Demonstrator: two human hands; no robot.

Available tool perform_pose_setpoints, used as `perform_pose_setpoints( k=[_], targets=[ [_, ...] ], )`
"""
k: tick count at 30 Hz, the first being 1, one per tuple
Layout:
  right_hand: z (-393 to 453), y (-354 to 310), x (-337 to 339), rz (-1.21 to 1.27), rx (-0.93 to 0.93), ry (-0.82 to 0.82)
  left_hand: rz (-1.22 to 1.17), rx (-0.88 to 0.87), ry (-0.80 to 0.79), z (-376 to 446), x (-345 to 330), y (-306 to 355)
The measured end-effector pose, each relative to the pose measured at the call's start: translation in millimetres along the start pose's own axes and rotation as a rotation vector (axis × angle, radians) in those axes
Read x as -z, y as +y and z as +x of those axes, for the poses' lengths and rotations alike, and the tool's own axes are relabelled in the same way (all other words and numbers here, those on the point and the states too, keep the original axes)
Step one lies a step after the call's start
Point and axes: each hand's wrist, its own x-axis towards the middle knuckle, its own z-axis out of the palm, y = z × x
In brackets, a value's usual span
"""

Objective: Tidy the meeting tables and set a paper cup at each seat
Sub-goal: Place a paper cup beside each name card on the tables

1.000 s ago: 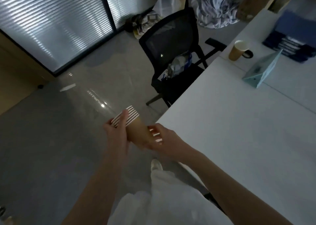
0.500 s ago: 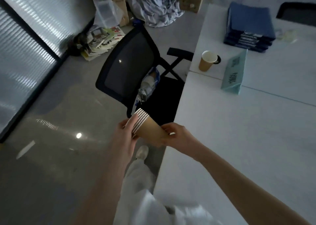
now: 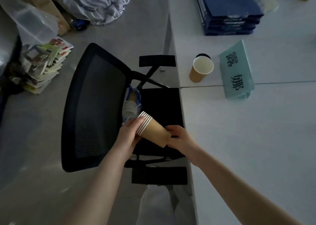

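The long white bench [image 3: 256,139] fills the right side of the room, made of two tops that meet at a seam running left to right. Tucked against its left edge sits a black mesh-backed office chair [image 3: 95,108], its seat partly under the bench. On the grey floor [image 3: 34,139] at the far left lies a heap of printed magazines [image 3: 42,65] beside a clear plastic bag [image 3: 32,21], and further right a crumpled pale blue cloth [image 3: 95,4]. At the far end of the bench rests a stack of dark blue folders [image 3: 229,9]. Nearer, straddling the seam, stands a pale teal folded name card [image 3: 236,70] with dark characters on it. Just left of it a single brown paper cup [image 3: 201,69] stands upright, white inside, with a small black round lid-like thing [image 3: 203,55] just behind it. On the chair seat, against the backrest, a plastic sleeve of nested cups [image 3: 130,105] leans.

Over the chair seat, near the bench's edge, the person holds a stack of nested brown paper cups [image 3: 152,130] tilted on its side, white rims pointing up and left. The left hand [image 3: 130,135] wraps round the rim end, fingers curled over the rims. The right hand [image 3: 179,140] grips the base end of the outermost cup, fingers curled about it.
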Motion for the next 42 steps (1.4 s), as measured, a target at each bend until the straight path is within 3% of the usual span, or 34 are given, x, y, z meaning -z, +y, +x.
perform_pose_setpoints(
  k=[3, 6, 9, 14, 18, 24, 32, 37, 42],
  targets=[
    [40, 13, -24, -0.062, -0.004, 0.065, 0.095, -0.053, 0.008, 56, -7, 7],
    [90, 31, -45, 0.059, -0.07, 0.137, 0.267, -0.076, 0.032, 121, -14, 0],
    [133, 52, -63, 0.191, -0.145, 0.203, 0.56, -0.154, 0.068, 174, -19, -13],
    [196, 94, -79, 0.17, -0.171, 0.286, 1.046, -0.393, -0.06, 241, -19, -42],
    [231, 122, -88, 0.131, -0.253, 0.314, 1.257, -0.344, -0.204, 277, -21, -56],
    [239, 130, -91, 0.036, -0.342, 0.285, 1.439, -0.326, -0.229, 294, -15, -62],
    [194, 106, -76, 0.092, -0.414, 0.287, 1.472, -0.253, -0.243, 263, -16, -47],
    [136, 63, -70, 0.047, -0.356, 0.291, 1.213, -0.306, -0.26, 199, -11, -45],
    [65, 10, -44, -0.011, -0.132, 0.295, 1.025, -0.155, -0.019, 141, -3, -39]
  ],
)
